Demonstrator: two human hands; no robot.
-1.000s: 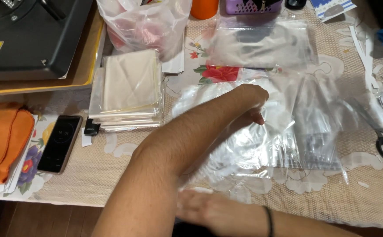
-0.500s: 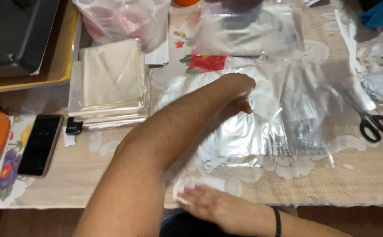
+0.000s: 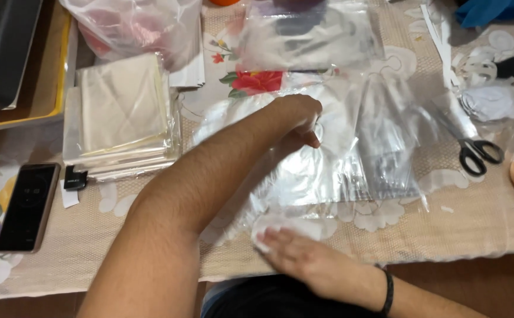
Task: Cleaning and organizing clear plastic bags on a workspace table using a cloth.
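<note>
- Left hand (image 3: 295, 115) has stayed curled loosely on the clear plastic bag (image 3: 322, 165), mid-table
- Right hand (image 3: 295, 256) has slid up, fingers flat, pressing the bag's near edge
- Scissors (image 3: 475, 154) lie untouched

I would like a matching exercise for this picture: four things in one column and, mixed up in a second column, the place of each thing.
Things:
1. phone
2. scissors
3. left hand
4. right hand

Places:
A. on the clear plastic bag in the middle
B. at the near table edge, flat on a white piece
C. far left of the table
D. right side, beside the clear bags

Pairs: 1-C, 2-D, 3-A, 4-B
</note>
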